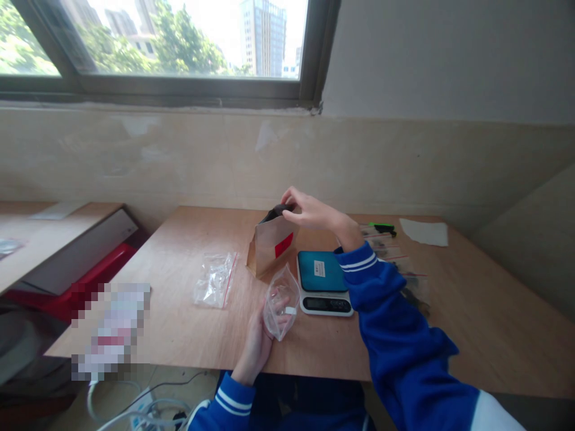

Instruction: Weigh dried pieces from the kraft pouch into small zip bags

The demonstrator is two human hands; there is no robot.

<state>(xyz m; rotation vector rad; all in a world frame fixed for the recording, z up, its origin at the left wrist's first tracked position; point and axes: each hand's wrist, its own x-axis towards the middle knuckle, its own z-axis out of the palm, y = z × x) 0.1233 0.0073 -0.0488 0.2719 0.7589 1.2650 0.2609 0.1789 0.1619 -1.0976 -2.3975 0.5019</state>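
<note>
A clear plastic zip bag [287, 281] stands with its mouth spread in my left hand [260, 335], whose fingers show through the film behind it. Beyond it, a brown paper bag [267, 248] with a red label stands open on the table. At that bag's mouth, my right hand [309, 211] curls its thumb and fingers around something dark that I cannot make out. Below my right forearm sits a kitchen scale [320, 272] with a teal top, partly covered by the blue sleeve.
More clear zip bags [215, 278] lie on the left of the wooden table [171, 251]. Several filled bags [411, 269] are lined up right of the scale, near a black and green item [384, 228] and a white paper [424, 232]. A pixelated object [114, 329] rests at the left edge.
</note>
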